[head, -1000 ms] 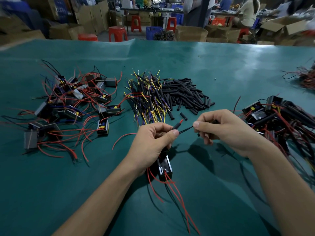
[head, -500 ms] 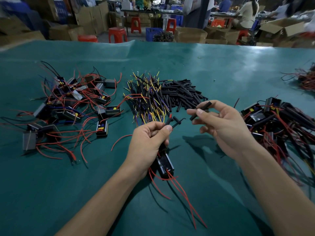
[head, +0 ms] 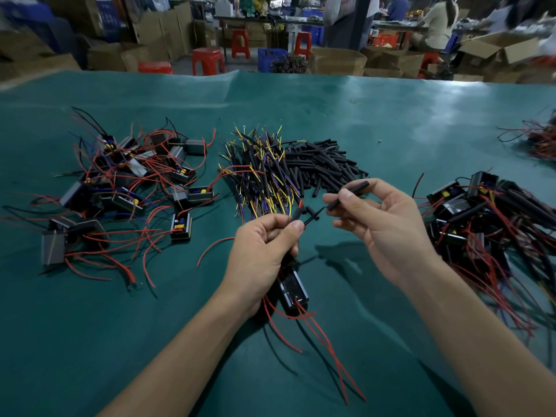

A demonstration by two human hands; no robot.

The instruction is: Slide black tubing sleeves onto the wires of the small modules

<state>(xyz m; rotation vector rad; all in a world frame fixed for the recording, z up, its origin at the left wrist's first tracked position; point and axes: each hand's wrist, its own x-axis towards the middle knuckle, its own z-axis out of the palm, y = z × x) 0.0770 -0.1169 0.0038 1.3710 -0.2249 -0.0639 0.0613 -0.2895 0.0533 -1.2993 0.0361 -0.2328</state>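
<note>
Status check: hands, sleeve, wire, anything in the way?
Left hand grips module wires. Right hand pinches black sleeve, aimed at black wire tip, not yet on. Gap between them clear.

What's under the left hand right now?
Under the left hand a black module hangs below the palm, red wires trailing toward the camera over the green table. Its upper end and the grip on it are covered by the hand.

Setting: a small assembly workshop or factory floor. A large green-covered worktable [head: 391, 121] carries heaps of wired modules [head: 126, 188]; behind stand cardboard boxes [head: 337, 60], red plastic stools [head: 208, 60] and, blurred, probably other seated workers [head: 433, 22].
</note>
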